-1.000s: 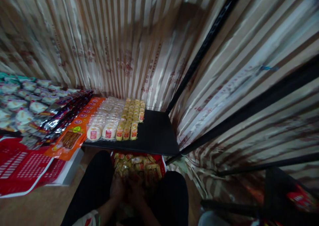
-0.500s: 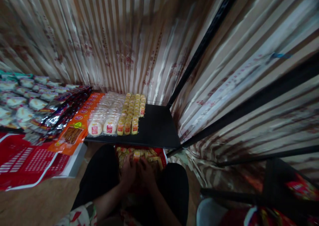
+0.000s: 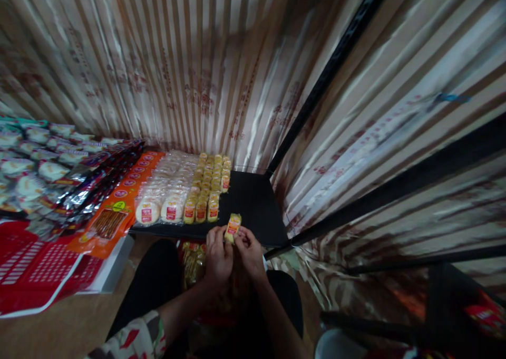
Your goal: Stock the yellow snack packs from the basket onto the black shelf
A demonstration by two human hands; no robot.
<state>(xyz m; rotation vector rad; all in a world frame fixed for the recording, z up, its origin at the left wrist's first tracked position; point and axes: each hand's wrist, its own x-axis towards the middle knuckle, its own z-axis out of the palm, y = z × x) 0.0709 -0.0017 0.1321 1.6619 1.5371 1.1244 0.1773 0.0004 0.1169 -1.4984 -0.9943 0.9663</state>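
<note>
Head view: lifted out of the red snack-filled bag (image 3: 182, 247) at the knees since a moment ago, now pinching one small yellow red-labelled plastic packet (image 3: 232, 227) between left hand (image 3: 219, 256) and right hand (image 3: 248, 251), over the front edge of the flat black shelf (image 3: 253, 211).

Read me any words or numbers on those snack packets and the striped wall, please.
No text is legible.
Small yellow plastic packet with a red label, pinched by left hand and right hand: blurred.
Flat orange plastic packets: red ovals, too blurred.
Striped shiny wall sheeting: red print, unreadable.
</note>
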